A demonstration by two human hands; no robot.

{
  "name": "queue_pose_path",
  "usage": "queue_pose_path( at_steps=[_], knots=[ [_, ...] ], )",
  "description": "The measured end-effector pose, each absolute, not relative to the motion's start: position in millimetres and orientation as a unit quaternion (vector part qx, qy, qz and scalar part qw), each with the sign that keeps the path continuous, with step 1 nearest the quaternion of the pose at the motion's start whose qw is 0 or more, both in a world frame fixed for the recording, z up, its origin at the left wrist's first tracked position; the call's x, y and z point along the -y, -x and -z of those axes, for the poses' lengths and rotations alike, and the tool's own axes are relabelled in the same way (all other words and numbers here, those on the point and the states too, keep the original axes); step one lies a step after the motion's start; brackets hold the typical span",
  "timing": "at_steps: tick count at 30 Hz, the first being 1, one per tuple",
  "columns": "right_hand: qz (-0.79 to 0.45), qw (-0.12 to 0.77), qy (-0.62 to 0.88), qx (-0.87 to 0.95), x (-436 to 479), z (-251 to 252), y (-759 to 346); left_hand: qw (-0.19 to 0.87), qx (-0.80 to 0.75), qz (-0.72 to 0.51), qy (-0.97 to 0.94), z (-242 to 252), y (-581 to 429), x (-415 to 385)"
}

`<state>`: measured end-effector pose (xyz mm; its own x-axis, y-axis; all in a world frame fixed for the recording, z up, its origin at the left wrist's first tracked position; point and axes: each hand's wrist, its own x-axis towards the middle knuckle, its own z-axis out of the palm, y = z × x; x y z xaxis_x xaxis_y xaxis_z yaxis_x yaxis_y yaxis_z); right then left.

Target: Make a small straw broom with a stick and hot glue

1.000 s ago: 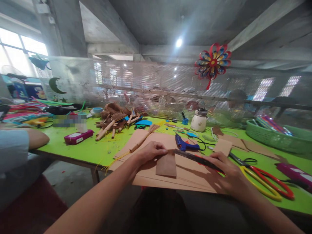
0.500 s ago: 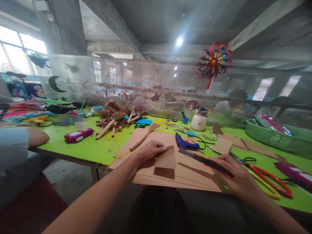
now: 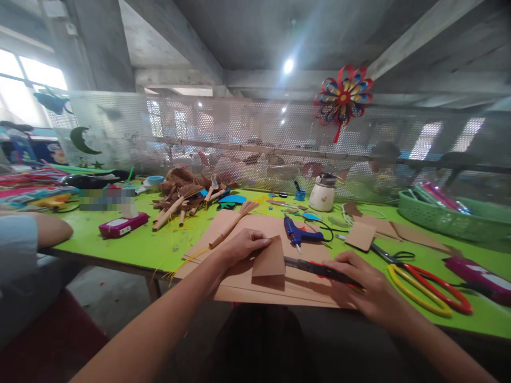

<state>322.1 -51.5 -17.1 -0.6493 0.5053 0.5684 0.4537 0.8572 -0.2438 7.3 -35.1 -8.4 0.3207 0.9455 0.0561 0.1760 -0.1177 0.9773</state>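
My left hand (image 3: 249, 246) pinches a small folded piece of brown kraft paper (image 3: 269, 260) at its upper left corner, above larger brown paper sheets (image 3: 239, 291). In my right hand (image 3: 361, 282) is a long dark tool with red parts (image 3: 315, 267); its exact kind is unclear. The narrow tip is at the right edge of the small piece; I cannot tell whether they touch. Beyond both hands lies a blue glue gun (image 3: 301, 232). A rolled paper stick with a fringed end (image 3: 231, 226) rests behind my left hand. Scissors with red and yellow handles (image 3: 423, 290) lie right of my right hand.
Brown paper rolls (image 3: 181, 199) are heaped at the back left. A magenta box (image 3: 123, 224) stands nearer. Behind are a white jug (image 3: 322, 194) and a green basket (image 3: 443, 215). Brown cards (image 3: 360, 235) lie right. Another person's arm (image 3: 54, 230) rests at the left table edge.
My right hand has moved left and slightly down, bringing the dark tool's tip to the small paper's right edge. My left hand keeps its pinch. The whole view has shifted slightly.
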Motion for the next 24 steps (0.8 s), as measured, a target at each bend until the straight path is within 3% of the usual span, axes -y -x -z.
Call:
queue_pose_path(
  at_steps=[5, 12, 19, 24],
  knots=[
    [-0.104, 0.262, 0.259, 0.924, 56, 8, -323, 0.458, -0.455, -0.374, -0.666, 11, -8, 34],
    [-0.135, 0.176, 0.297, 0.929, 52, -18, -328, 0.246, -0.495, -0.36, -0.752, 6, -29, 25],
    [-0.129, 0.171, 0.298, 0.93, 35, -7, -337, 0.121, -0.53, -0.331, -0.771, 13, -45, 26],
    [-0.125, 0.169, 0.292, 0.933, 35, -3, -338, -0.015, -0.447, -0.326, -0.833, 4, -43, 54]
  ],
)
